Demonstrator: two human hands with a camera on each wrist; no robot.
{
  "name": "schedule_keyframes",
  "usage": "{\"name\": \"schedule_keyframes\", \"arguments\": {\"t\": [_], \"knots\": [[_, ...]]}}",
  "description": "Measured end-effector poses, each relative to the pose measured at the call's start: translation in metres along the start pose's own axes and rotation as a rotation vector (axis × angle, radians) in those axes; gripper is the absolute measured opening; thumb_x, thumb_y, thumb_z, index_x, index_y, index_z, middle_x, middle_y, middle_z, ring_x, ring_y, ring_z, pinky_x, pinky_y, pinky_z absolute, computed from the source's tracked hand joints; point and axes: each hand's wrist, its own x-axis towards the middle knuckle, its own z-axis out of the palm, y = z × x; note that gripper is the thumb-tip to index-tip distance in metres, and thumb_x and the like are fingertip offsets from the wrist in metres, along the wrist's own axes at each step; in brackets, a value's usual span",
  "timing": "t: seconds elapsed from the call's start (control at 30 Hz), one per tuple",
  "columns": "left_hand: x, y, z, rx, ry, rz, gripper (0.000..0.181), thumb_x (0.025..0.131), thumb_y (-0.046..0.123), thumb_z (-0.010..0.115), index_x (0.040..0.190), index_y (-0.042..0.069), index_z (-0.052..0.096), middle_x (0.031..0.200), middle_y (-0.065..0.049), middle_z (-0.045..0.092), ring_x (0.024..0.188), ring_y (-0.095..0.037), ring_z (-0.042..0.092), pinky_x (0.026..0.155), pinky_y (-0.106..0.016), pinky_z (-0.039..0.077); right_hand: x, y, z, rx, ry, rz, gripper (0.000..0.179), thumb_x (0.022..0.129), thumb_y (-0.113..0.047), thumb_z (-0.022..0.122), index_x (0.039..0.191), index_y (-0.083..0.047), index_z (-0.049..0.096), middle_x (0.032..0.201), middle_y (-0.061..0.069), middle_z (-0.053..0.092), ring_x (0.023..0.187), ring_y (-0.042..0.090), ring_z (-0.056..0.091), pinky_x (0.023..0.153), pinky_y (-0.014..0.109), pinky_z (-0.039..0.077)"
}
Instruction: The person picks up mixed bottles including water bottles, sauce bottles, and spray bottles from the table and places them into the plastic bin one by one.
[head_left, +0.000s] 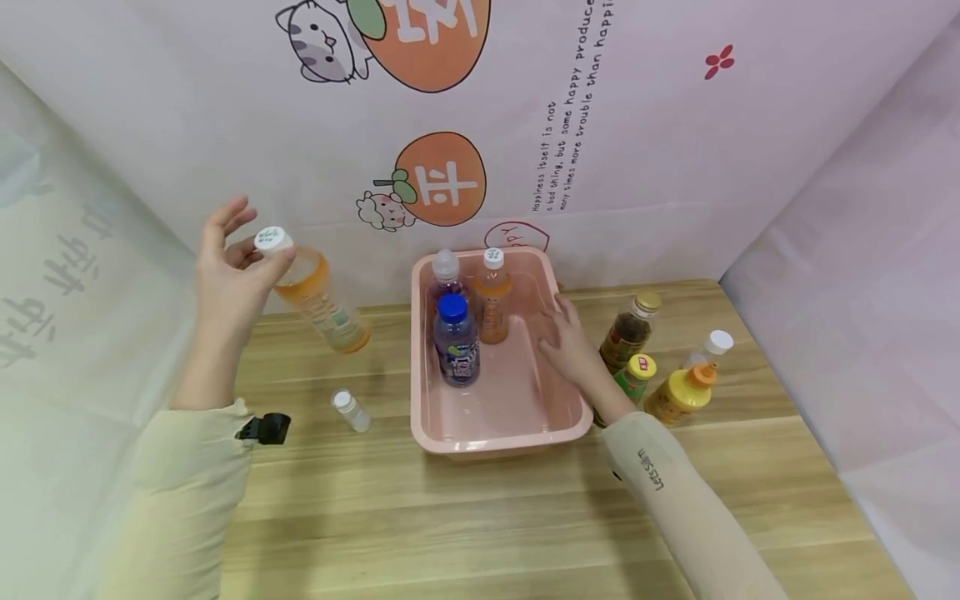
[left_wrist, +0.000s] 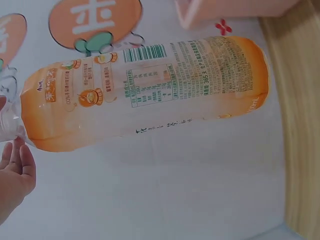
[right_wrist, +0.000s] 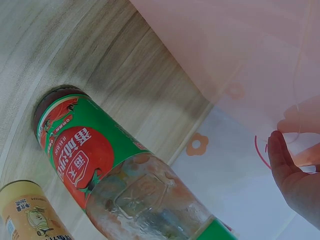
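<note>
At the left, my left hand [head_left: 232, 275] pinches a clear plastic drink bottle [head_left: 318, 304] with orange label bands near its white cap. The bottle tilts, its lower end close over the wooden table. In the left wrist view, fingers show at the neck and the bottle [left_wrist: 150, 95] spans the frame. My right hand [head_left: 570, 346] grips the right rim of a pink plastic basin [head_left: 517, 417], fingers over both sides of its wall. Inside the basin stand a blue-capped purple bottle [head_left: 457, 350], a clear-capped bottle [head_left: 446, 267] and an orange bottle with a white cap [head_left: 492, 300].
A small white-capped vial [head_left: 351, 410] lies left of the basin. To its right stand a gold-capped dark bottle [head_left: 628, 333], a tomato-label ketchup bottle [right_wrist: 95, 150], a yellow squeeze bottle [head_left: 678, 396] and a white-capped bottle [head_left: 716, 343]. A printed cloth wall [head_left: 637, 167] rises behind the table.
</note>
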Motion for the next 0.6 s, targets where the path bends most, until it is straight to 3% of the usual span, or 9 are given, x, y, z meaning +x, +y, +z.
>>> {"name": "schedule_keyframes", "arguments": {"t": [0.17,0.3,0.6], "knots": [[0.001,0.019,0.023,-0.153,0.013,0.056,0.07,0.08,0.0,0.07,0.14,0.022,0.041,0.135,0.004,0.043,0.103,-0.008,0.052,0.084,-0.012,0.04,-0.001,-0.001,0.0,-0.006,0.003,-0.003,0.055,0.092,-0.014,0.055,0.141,0.005,0.039,0.159,0.019,0.009,0.138,0.044,0.033,0.103,0.057,0.042],[0.001,0.032,0.041,-0.215,0.005,0.103,0.068,0.079,-0.001,0.071,0.138,0.019,0.043,0.13,0.004,0.045,0.101,-0.01,0.054,0.084,-0.015,0.04,-0.001,0.0,0.0,-0.005,0.006,-0.002,0.055,0.091,-0.014,0.055,0.141,0.005,0.039,0.159,0.019,0.009,0.137,0.044,0.034,0.102,0.057,0.043],[-0.01,0.059,0.075,-0.193,-0.126,0.201,0.065,0.083,0.004,0.069,0.14,0.017,0.041,0.134,-0.002,0.044,0.103,-0.011,0.056,0.09,-0.018,0.043,0.0,-0.001,-0.001,-0.01,0.003,0.011,0.055,0.091,-0.014,0.055,0.141,0.003,0.039,0.159,0.017,0.009,0.133,0.044,0.04,0.093,0.055,0.049]]}}
